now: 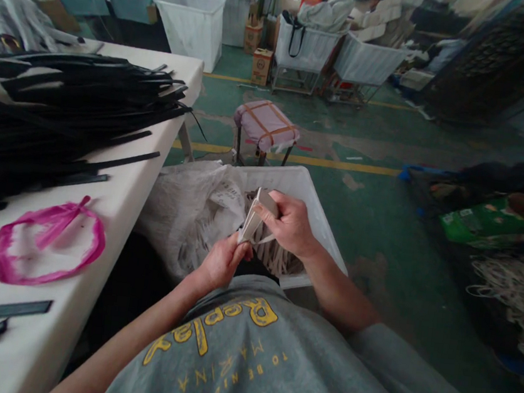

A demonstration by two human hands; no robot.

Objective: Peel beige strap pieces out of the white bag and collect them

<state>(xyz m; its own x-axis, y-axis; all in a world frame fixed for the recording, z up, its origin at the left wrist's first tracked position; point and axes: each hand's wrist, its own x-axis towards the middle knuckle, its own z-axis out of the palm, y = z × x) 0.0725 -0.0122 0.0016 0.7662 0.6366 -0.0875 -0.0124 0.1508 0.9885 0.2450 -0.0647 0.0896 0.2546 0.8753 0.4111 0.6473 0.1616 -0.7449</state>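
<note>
Over the white bin [319, 228], both my hands are on a stack of flat beige strips [252, 224], which is tilted with its ends upward. My left hand [225, 260] is closed round the lower end. My right hand [290, 220] grips the upper part from the right side, with the thumb across its face. A thin pale strip hangs below the stack, near my right hand. Loose beige strips [283, 262] lie in the bin beneath, and a crumpled translucent plastic bag [194, 208] covers its left part. My fingers partly hide the stack.
To the left, a white table [135, 188] bears a heap of black strips [65, 98] and a pink plastic ring [48, 241]. A padded stool [267, 124] stands beyond the bin. White carts [307, 47] and cardboard boxes are farther back; a pile of pale cords [516, 295] lies right.
</note>
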